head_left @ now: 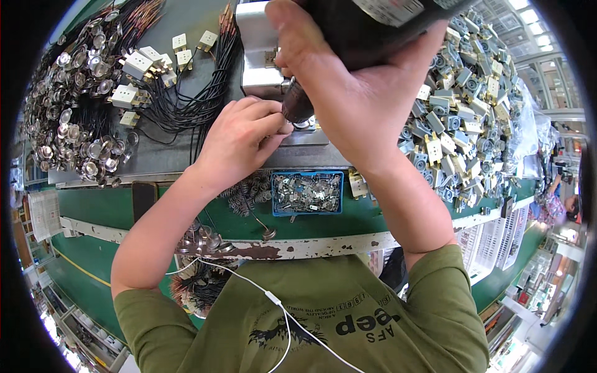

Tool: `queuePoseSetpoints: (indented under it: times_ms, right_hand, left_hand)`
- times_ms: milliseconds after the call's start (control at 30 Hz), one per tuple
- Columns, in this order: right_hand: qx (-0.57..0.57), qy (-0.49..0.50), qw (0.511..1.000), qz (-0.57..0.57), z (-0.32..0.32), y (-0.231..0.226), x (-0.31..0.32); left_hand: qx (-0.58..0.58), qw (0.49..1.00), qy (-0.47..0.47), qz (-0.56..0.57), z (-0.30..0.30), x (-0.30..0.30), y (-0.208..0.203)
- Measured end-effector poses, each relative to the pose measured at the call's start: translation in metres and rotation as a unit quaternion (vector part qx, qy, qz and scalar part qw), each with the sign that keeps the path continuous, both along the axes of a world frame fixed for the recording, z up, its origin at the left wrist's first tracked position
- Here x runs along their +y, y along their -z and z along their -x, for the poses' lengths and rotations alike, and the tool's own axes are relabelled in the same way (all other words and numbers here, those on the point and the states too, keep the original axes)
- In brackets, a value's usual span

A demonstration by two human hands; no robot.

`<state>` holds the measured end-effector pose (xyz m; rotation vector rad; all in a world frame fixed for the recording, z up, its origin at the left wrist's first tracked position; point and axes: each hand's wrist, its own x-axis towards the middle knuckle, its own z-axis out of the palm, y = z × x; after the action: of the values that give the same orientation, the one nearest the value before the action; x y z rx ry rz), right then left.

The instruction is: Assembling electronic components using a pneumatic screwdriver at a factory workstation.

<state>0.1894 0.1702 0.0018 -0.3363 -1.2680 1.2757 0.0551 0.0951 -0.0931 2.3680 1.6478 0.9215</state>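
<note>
The black power driver (367,31) is grasped in your right hand (354,87), its tip pointing down beside your left hand (242,132), near the metal fixture (260,82); your left fingers curl, but I cannot tell around what.

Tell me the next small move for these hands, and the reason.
Probably ease the black power tool a touch toward the work with the right hand, the left hand held steady: the tool's nose points down right beside the left fingertips, near the metal fixture. Whether it has seated is hidden.
</note>
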Motion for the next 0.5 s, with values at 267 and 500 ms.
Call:
queuePoseSetpoints:
  times_ms: [267,500]
  right_hand:
    - [-0.112,-0.193,0.973,-0.064,0.006,-0.017,0.039]
    - [-0.071,-0.137,0.986,-0.066,0.004,-0.006,0.014]
  left_hand:
    - [-0.052,0.989,-0.077,0.115,-0.008,0.001,-0.014]
    - [0.051,0.972,-0.068,0.22,-0.004,0.01,-0.029]
